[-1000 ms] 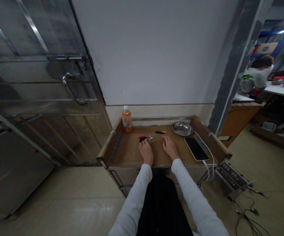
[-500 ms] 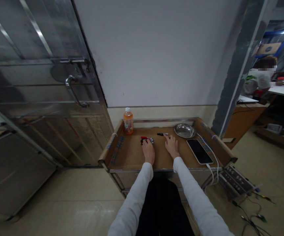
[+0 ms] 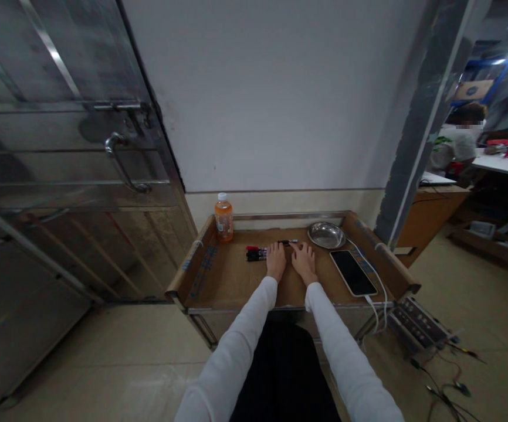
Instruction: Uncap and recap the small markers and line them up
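Observation:
Red and black marker pens (image 3: 256,254) lie side by side on the cardboard-lined cart top (image 3: 227,281). My left hand (image 3: 275,262) is palm down at their right ends, its fingers stretched forward and covering part of them. Just beyond both hands is a separate black pen (image 3: 287,241) with a pale right end. The fingertips of my left hand are close to its left end. My right hand (image 3: 304,264) rests to the right with its fingers apart, the index finger reaching toward this pen. Whether either hand touches it, I cannot tell.
An orange drink bottle (image 3: 224,220) stands at the back left. At the right are a round metal dish (image 3: 326,234) and a phone (image 3: 353,273) with a white cable (image 3: 372,272). Raised cardboard sides edge the cart. A person (image 3: 459,140) sits far right.
My left hand has moved right, off the middle of the marker pens and closer to my right hand, showing more of the pens. My right hand stays near the separate pen. The view has shifted slightly.

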`<state>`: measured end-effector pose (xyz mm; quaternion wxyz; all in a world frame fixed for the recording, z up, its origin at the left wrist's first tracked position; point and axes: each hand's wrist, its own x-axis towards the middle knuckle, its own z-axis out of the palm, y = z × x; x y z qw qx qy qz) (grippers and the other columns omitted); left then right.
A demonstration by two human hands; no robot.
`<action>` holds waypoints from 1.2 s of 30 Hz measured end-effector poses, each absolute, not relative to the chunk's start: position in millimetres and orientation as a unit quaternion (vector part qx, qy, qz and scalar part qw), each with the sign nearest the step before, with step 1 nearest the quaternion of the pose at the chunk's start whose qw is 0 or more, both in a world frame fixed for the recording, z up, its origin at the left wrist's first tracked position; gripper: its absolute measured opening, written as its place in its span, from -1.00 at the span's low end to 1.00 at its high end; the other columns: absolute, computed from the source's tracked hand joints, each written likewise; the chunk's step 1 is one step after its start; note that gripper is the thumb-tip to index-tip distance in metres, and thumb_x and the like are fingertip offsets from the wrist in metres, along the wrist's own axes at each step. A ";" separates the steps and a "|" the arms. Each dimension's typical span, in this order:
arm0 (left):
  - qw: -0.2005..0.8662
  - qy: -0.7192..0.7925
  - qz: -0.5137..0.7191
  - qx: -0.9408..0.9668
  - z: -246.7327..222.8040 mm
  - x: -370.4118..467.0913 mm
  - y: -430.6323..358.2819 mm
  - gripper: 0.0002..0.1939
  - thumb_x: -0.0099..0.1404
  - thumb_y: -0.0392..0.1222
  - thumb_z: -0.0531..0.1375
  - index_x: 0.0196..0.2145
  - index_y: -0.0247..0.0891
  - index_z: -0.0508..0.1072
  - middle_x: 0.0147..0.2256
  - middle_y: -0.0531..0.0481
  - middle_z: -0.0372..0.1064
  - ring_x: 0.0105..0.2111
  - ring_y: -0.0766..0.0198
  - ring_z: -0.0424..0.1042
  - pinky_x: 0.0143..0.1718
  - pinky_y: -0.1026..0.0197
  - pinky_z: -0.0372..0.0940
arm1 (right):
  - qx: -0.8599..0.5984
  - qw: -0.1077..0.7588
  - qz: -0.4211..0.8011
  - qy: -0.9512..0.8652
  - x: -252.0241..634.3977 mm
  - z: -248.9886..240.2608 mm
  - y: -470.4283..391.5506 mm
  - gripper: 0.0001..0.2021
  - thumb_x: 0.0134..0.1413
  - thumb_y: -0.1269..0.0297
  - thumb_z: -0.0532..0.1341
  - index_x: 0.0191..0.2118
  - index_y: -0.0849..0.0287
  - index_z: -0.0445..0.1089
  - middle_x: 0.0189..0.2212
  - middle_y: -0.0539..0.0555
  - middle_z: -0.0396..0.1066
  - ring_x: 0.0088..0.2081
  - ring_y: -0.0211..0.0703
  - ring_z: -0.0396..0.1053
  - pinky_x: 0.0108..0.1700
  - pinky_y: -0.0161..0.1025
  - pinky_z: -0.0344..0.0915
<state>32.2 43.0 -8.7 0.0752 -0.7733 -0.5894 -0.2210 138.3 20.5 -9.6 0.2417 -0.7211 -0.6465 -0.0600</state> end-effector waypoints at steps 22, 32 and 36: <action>-0.028 -0.526 -0.274 -0.805 -13.7 23.8 28.6 -0.73 0.31 -0.47 -0.08 -0.10 -0.33 0.28 -0.12 -0.16 0.35 -0.05 0.23 0.35 -0.01 0.14 0.28 | -0.684 0.217 -0.109 -0.688 135.7 -9.1 7.8 -0.69 0.23 0.44 -0.06 -0.09 0.18 0.39 -0.17 0.24 0.36 -0.13 -0.02 0.26 -0.09 -0.12 0.14; -0.088 -0.470 -0.345 -0.808 -6.3 25.0 29.4 -0.65 0.30 -0.47 -0.10 0.00 -0.31 0.21 -0.04 -0.16 0.31 -0.02 0.29 0.35 0.05 0.21 0.25 | -0.677 0.234 -0.105 -0.690 134.3 -1.9 0.6 -0.71 0.21 0.41 -0.01 -0.04 0.17 0.36 -0.15 0.22 0.36 -0.12 -0.03 0.25 -0.09 -0.14 0.09; -0.029 -0.477 -0.317 -0.819 -3.2 28.3 34.3 -0.56 0.29 -0.46 -0.10 0.11 -0.31 0.16 0.08 -0.20 0.26 0.10 0.24 0.26 0.12 0.13 0.18 | -0.709 0.266 -0.152 -0.635 133.0 4.4 -7.7 -0.69 0.27 0.35 -0.08 -0.06 0.16 0.36 -0.22 0.21 0.37 -0.17 -0.03 0.24 -0.13 -0.13 0.07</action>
